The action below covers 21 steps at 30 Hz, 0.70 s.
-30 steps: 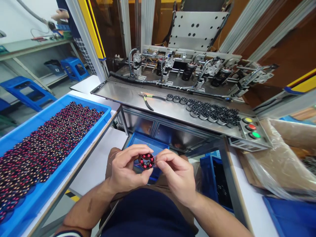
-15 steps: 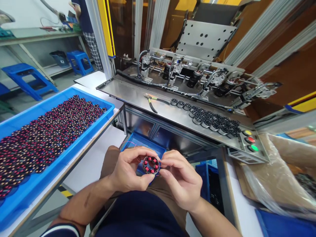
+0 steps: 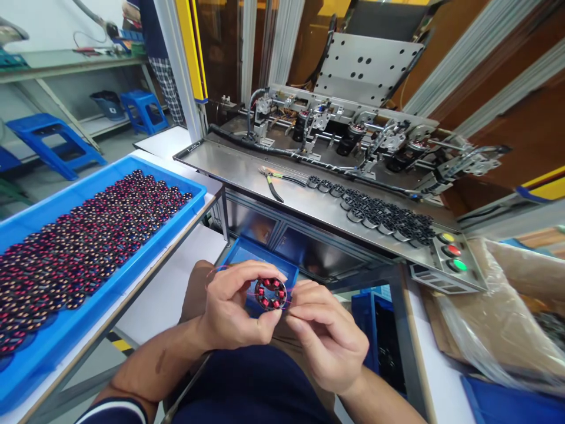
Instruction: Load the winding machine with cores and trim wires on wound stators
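A ring-shaped motor stator (image 3: 271, 293) with red wire coils is held upright between the thumb and fingers of my left hand (image 3: 241, 300), its round face toward me. Thin pink wire (image 3: 289, 302) runs from the ring's right side to my right hand (image 3: 329, 330), whose thumb and forefinger are pinched on it. A narrow gap separates those fingertips from the ring. Another loose wire end (image 3: 216, 269) curls out behind my left hand. Both hands are above my lap, in front of a blue bin (image 3: 238, 250).
At left stands a blue tray (image 3: 189, 206) full of wound stators (image 3: 110, 229). Pliers (image 3: 273, 184) and rows of black stator cores (image 3: 384, 212) lie on the metal ledge before a winding machine (image 3: 348, 129). Control buttons (image 3: 452, 251) and a plastic-lined box (image 3: 489, 306) are at right.
My right hand has drawn slightly right and down from the stator, widening the gap and showing more wire. The stator has turned a little in my left hand.
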### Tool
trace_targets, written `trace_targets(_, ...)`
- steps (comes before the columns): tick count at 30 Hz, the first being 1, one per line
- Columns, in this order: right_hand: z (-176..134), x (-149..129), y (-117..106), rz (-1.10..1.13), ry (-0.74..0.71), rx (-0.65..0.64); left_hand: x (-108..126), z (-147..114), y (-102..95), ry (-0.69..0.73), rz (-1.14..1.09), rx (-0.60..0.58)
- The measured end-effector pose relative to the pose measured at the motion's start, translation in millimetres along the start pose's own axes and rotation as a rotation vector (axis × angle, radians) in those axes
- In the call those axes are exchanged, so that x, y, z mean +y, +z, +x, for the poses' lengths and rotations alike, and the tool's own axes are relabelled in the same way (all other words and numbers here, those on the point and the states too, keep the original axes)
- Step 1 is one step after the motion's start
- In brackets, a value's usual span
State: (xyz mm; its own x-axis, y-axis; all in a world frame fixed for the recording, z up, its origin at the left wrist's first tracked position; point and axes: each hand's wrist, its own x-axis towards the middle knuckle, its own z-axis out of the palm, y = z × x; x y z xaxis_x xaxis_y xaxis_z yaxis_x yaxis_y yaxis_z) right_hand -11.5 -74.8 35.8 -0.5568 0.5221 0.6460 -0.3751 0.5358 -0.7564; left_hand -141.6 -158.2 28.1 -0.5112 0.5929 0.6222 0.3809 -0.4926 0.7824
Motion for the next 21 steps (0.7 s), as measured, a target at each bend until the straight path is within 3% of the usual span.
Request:
trace_targets(3, 10.1, 4.2, -12.0, -0.003, 0.001, -0.055, 1.7, 0.9, -1.8, -0.225, -0.231, -0.055)
trace_targets(6, 23.3, 8.8, -20.9, 0.031, -0.022, -0.200, 1.8, -0.4, -2.4, -0.425, -0.408, -0.112)
trace_targets(9, 34.4, 12.7, -22.9, 0.081, -0.085, -0.324, 1.6, -2.8, -1.1, -0.561, -0.505, -0.164)
trace_targets(12, 39.8, 14.8, -21.8, 0.107, -0.160, -0.361, 2.4, -4.3, 0.1, -0.654, -0.543, -0.172)
trace_targets(16, 37.1, 13.3, -21.2, 0.033, -0.253, -0.325, 2.8, -3.7, 1.3, -0.696, -0.585, -0.183)
trace_targets(21, 22.0, 5.1, -19.8, -0.252, -0.383, -0.128, 2.5, -1.4, 5.3, -0.612, -0.581, -0.153)
